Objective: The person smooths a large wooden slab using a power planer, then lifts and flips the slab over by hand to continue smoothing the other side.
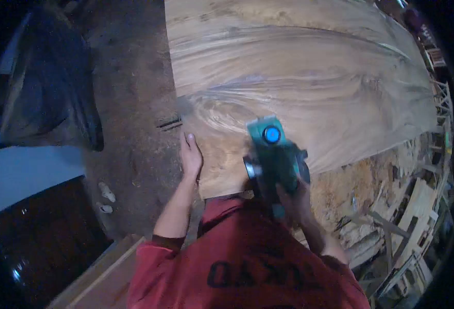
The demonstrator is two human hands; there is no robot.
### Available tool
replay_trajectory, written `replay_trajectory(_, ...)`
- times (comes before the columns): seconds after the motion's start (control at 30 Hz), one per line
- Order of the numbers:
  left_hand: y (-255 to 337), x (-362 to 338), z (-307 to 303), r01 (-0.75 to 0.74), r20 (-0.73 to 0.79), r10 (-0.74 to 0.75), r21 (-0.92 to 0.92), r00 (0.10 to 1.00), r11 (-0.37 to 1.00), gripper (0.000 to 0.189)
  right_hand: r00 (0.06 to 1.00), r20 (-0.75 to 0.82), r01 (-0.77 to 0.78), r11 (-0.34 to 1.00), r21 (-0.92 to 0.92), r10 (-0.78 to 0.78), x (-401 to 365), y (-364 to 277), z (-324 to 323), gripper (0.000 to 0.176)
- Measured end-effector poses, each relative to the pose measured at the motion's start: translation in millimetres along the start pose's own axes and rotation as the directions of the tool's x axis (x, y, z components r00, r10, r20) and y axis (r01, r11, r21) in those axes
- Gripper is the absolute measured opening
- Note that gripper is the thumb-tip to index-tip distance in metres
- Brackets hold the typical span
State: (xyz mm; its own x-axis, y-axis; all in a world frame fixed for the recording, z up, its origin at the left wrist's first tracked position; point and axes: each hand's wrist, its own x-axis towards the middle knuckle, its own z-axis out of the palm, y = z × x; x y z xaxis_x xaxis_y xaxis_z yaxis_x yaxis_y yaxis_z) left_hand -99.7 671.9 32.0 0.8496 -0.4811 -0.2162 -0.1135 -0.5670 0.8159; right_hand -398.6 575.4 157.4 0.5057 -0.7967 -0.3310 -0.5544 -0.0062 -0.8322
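Note:
A broad wooden slab with wavy, dark-streaked grain spreads out in front of me. My right hand is closed around the rear handle of a green electric planer, which has a blue front knob. The planer is over the slab's near edge, slightly blurred, and its underside is hidden. My left hand grips the left edge of the slab near its corner, the thumb pointing forward and the fingers partly hidden along the edge.
Dirt floor lies left of the slab, with a dark draped cover beyond it. Pale shoes rest on the floor at lower left. Wood scraps and shavings are piled at the right. A plank stands near my left side.

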Motion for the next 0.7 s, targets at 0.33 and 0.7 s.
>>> replay_trajectory(0.33,-13.4,3.4,-8.4,-0.013,0.083,0.035,-0.251,0.996,0.968,0.049,0.997,-0.060,0.054,0.969,0.239,-0.041,196.7,-92.9,72.3,0.043)
replay_trajectory(0.7,-54.1,31.4,-25.1,0.108,0.293,0.022,-0.420,0.956,0.901,0.055,0.994,0.024,0.101,0.988,0.120,-0.104,-78.6,-12.0,84.6,0.049)
